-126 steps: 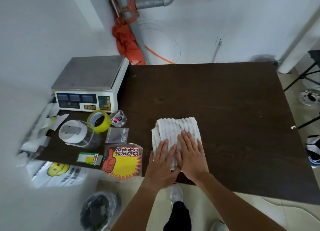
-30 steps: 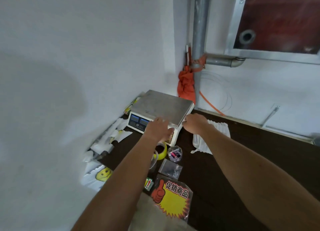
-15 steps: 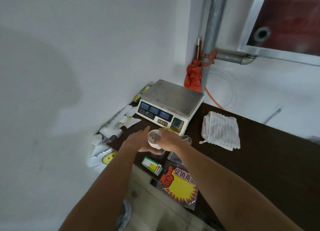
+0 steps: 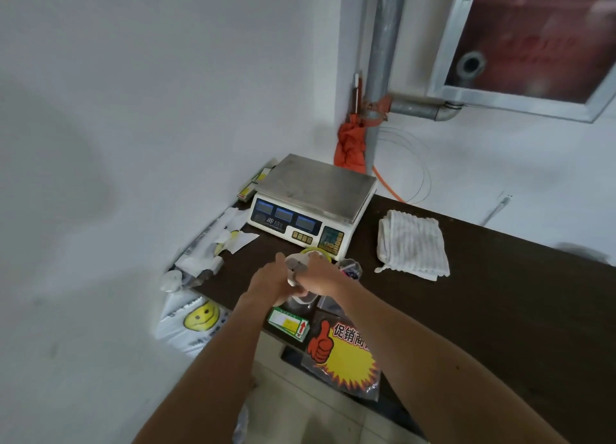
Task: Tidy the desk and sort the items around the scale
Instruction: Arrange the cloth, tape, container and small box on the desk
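Clear jar (image 4: 296, 277) with white lid sits just in front of the scale (image 4: 311, 203), near the desk (image 4: 483, 310) front-left edge. Left hand (image 4: 268, 282) and right hand (image 4: 321, 277) both wrap it, fingers closed from opposite sides, probably because it's bulky. Yellow tape roll (image 4: 315, 253) just behind; folded towel (image 4: 411, 245) parked right of scale, clear of clutter.

Dark tabletop (image 4: 500, 310), right of frame. Scale (image 4: 313, 198) at centre; folded white towel (image 4: 413, 245) just right. Promotional sign (image 4: 343, 353) overhangs the lower edge.
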The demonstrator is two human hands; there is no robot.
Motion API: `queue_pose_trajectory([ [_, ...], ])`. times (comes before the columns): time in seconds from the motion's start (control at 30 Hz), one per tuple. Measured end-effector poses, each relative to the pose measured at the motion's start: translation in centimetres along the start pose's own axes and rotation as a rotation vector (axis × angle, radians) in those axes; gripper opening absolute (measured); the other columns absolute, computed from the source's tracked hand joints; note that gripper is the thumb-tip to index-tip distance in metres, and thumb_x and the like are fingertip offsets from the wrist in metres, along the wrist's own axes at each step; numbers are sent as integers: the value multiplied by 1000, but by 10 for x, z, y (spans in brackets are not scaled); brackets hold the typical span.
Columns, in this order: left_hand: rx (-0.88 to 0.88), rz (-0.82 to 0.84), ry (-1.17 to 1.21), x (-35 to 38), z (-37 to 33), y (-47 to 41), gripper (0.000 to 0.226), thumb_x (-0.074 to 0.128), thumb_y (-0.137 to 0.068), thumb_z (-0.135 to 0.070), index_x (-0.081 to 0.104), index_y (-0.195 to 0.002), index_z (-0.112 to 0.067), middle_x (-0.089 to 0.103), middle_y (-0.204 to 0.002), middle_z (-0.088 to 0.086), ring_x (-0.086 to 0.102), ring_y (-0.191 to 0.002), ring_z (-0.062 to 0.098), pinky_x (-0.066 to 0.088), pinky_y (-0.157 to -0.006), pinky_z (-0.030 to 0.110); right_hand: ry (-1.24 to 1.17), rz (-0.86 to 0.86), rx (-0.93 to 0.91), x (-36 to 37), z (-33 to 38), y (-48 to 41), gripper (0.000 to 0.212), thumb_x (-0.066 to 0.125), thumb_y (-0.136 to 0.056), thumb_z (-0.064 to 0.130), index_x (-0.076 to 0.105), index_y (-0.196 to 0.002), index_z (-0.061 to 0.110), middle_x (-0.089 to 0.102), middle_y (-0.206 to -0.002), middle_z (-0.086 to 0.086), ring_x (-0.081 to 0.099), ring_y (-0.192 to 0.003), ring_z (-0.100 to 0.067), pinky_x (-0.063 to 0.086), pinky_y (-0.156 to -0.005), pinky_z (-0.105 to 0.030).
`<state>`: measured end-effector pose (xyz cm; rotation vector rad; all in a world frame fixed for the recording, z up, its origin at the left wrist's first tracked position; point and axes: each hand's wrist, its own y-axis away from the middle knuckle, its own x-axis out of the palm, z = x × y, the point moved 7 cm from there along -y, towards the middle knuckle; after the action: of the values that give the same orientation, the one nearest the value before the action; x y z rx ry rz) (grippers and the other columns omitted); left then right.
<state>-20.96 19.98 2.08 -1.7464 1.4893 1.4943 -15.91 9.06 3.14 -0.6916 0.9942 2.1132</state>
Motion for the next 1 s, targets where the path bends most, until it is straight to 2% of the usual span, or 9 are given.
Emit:
queue_pose_trajectory([
  [0.07, 19, 7, -8, -6, -1, -2, 69, 84, -73, -49, 35, -110, -17, 66, -104, 6, 62, -87, 24, 46, -75, 34, -22, -2, 15, -5, 1, 1, 59, 54, -94, 29, 36, -143, 1, 63, -115, -14, 66, -90, -25, 48, -62, -30],
  [0.17, 79, -11, -37, -19, -13, -4, 75, 83, -72, -54, 40, -119, -14, 68, -108, 6, 65, -91, 25, 47, -75, 33, -26, -41, -5, -17, 5, 6, 56, 55, -94, 30, 39, -139, 0, 65, -111, -13, 68, -94, -28, 56, -76, -38],
  [0.23, 114, -39, -51, -29, -28, -6, 78, 82, -71, -56, 41, -122, -13, 69, -109, 5, 66, -96, 25, 46, -74, 32, 3, -46, -14, -30, 4, 10, 54, 54, -97, 29, 37, -139, 0, 61, -118, -15, 65, -98, -28, 56, -86, -41],
  [0.43, 192, -123, -45, -55, -93, -8, 67, 80, -72, -54, 41, -112, -17, 59, -93, -2, 61, -87, 23, 43, -68, 33, -100, -150, 9, -89, -19, 19, 70, 51, -88, 48, 36, -143, 6, 57, -131, -14, 59, -106, -30, 44, -79, -35],
  [0.53, 228, -160, -31, -57, -137, -9, 68, 77, -71, -53, 44, -116, -15, 60, -93, 0, 59, -86, 24, 43, -69, 35, -130, -220, 6, -125, -43, 28, 66, 53, -90, 44, 38, -143, 7, 54, -133, -14, 56, -116, -33, 42, -86, -36],
  [0.67, 287, -202, 7, -48, -203, -9, 61, 80, -66, -52, 53, -109, -17, 57, -88, -4, 64, -90, 26, 43, -69, 32, -202, -288, 15, -168, -90, 39, 71, 58, -92, 49, 36, -144, 6, 54, -136, -18, 54, -121, -37, 46, -100, -42],
  [0.8, 313, -199, 19, -28, -267, -9, 67, 80, -69, -48, 48, -115, -13, 65, -100, 7, 64, -94, 32, 51, -75, 39, -200, -379, 48, -210, -142, 64, 73, 57, -92, 47, 32, -148, 8, 48, -141, -15, 50, -127, -35, 42, -101, -43],
  [0.9, 355, -187, 26, -4, -318, -8, 67, 78, -72, -47, 45, -117, -12, 67, -107, 10, 65, -101, 35, 45, -73, 36, -189, -441, 91, -235, -190, 80, 73, 57, -90, 47, 32, -148, 11, 44, -141, -11, 47, -128, -36, 40, -101, -45],
  [1.0, 377, -138, 56, 25, -364, -2, 77, 80, -73, -49, 45, -129, -8, 67, -117, 11, 63, -111, 35, 44, -78, 36, -223, -493, 147, -254, -240, 99, 74, 60, -88, 52, 35, -146, 13, 45, -141, -9, 51, -126, -36, 43, -102, -47],
])
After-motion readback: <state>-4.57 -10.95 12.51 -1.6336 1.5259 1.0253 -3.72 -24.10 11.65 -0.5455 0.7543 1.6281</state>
